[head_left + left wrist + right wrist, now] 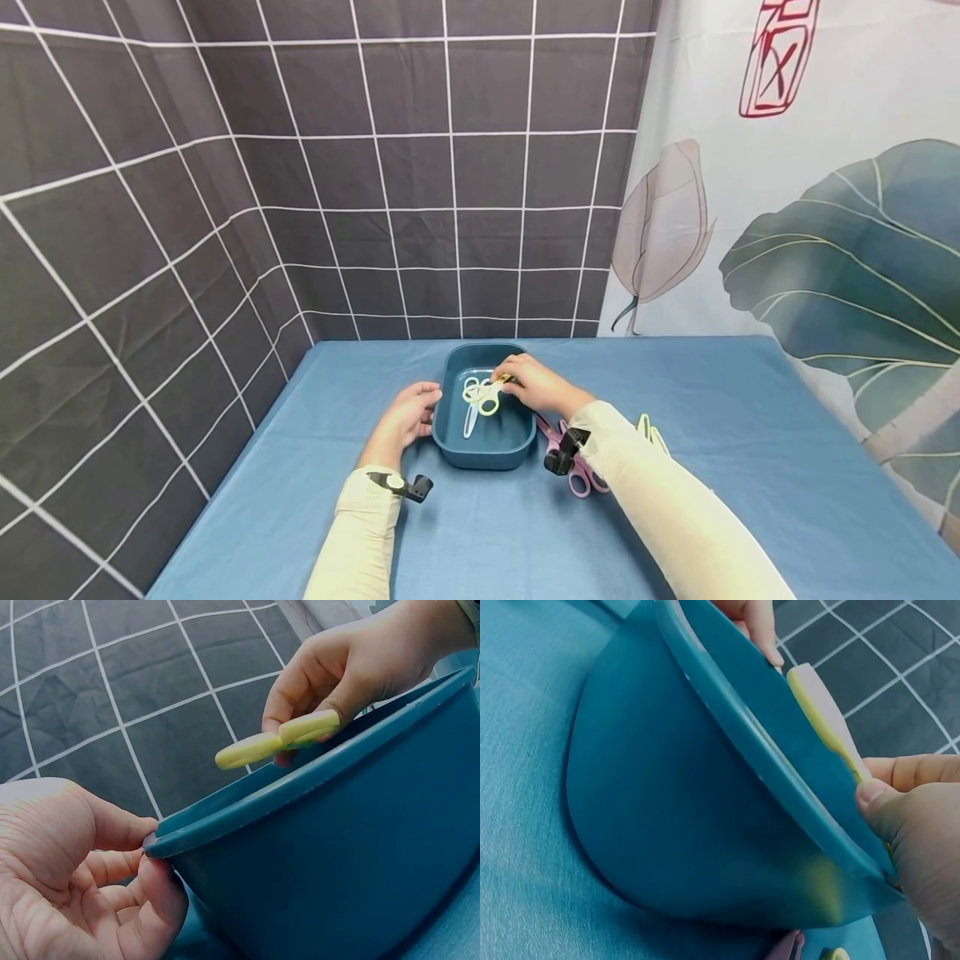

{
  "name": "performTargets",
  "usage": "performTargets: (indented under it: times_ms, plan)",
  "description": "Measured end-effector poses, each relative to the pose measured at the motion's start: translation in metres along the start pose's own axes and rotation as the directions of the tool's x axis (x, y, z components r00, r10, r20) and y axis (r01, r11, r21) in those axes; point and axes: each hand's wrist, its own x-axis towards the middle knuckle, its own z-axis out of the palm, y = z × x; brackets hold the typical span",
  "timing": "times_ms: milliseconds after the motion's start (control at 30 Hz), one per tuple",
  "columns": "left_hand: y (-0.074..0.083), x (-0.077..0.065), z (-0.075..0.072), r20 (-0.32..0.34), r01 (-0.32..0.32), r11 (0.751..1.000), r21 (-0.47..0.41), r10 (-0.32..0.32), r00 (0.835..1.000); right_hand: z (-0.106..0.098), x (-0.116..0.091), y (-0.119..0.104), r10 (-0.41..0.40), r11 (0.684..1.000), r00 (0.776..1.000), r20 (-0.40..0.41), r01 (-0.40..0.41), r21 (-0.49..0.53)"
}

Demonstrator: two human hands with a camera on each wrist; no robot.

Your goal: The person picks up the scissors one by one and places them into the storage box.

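Bright, even light fills the head view, with soft shadows beside the sleeves (360, 529) on the cloth (465, 533) in front of the blue bin (483, 460), while wide-angle distortion bends the lines of the checked backdrop (150, 250) left of the bin. Both wrist views are dimmer and teal-tinted, the bin's outer wall sinking into shade beneath its paler rim. In the right wrist view, a blurred yellow patch (821, 889) shows on that wall.

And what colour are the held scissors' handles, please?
Pale yellow handles, clearest in the left wrist view.
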Motion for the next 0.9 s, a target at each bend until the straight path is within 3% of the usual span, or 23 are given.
performTargets:
  times_ms: [200,333,633,900]
  plan:
    - [0.002,0.000,0.000,-0.007,0.007,1.000,0.002,-0.007,1.000,0.004,0.006,-0.006,-0.060,0.998,0.997,0.052,0.062,-0.023]
    - [0.001,0.001,0.000,-0.005,0.008,1.000,0.010,-0.008,1.000,0.003,0.010,-0.010,-0.052,0.997,0.990,0.132,0.058,-0.043]
    - [0.004,0.001,-0.001,0.002,0.010,1.000,0.001,-0.010,1.000,0.002,0.020,-0.019,-0.026,0.978,0.949,0.315,0.090,-0.187]
    - [0.003,-0.001,-0.001,-0.004,0.003,1.000,0.003,-0.003,1.000,0.005,0.022,-0.024,-0.027,0.952,0.924,0.381,0.140,-0.272]
